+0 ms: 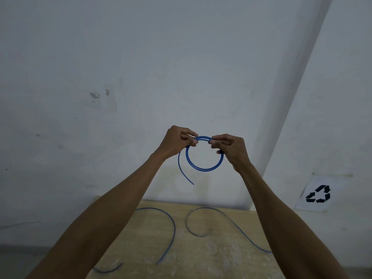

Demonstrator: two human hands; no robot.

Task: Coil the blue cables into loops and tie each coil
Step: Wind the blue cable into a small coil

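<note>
Raised in front of the wall is a blue cable coil (203,168), wound into a small round loop of two or three turns. My left hand (177,142) pinches the coil's upper left and my right hand (231,149) pinches its upper right. A loose cable end (184,174) hangs down from the left side of the coil. Below, on the wooden table (201,258), lie two more blue cables, one curved cable (173,232) at the left and one S-shaped cable (231,220) at the right.
A short blue cable piece (108,269) lies at the table's front left edge. A white sheet with a recycling symbol (318,194) hangs on the wall at the right. The pale wall stands right behind the table.
</note>
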